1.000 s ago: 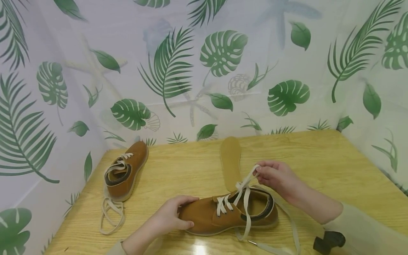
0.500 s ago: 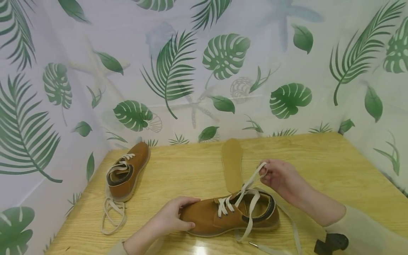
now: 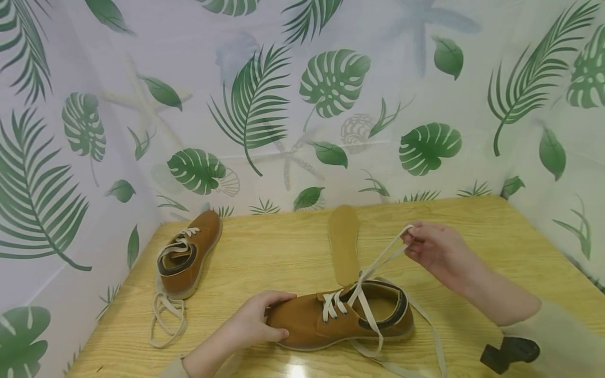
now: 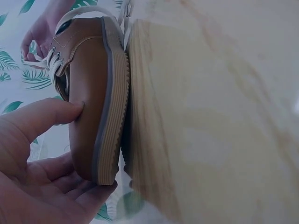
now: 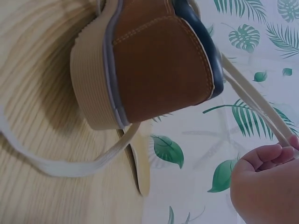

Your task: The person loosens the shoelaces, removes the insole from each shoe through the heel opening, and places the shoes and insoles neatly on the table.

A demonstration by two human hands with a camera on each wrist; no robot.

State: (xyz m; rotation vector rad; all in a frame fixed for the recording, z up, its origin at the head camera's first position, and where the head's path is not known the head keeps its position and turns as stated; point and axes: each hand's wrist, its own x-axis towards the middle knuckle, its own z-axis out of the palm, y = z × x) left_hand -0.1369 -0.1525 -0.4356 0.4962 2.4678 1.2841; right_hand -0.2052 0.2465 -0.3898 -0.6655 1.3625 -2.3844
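Observation:
A brown shoe [image 3: 302,320] lies on the wooden table with its toe to the left and its heel to the right. My left hand [image 3: 250,320] grips the toe, thumb on the near side and fingers round the far side, as the left wrist view also shows. Above and right of the shoe's opening, my right hand [image 3: 444,252] pinches a cream shoelace [image 3: 385,254], drawn up taut in a loop from the top eyelets. In the right wrist view two strands of lace [image 5: 257,100] run side by side to the fingers. The other lace length trails round the heel.
A second brown shoe [image 3: 203,236] stands at the left back, its lace [image 3: 167,320] coiled on the table [image 3: 264,252]. A tan insole [image 3: 344,244] lies behind the held shoe. Leaf-printed cloth [image 3: 283,105] encloses the table's back and sides.
My right hand has moved up and to the right, pulling the lace longer and straighter. The loose lace by the shoe's near side has slid. My left hand keeps its grip on the toe.

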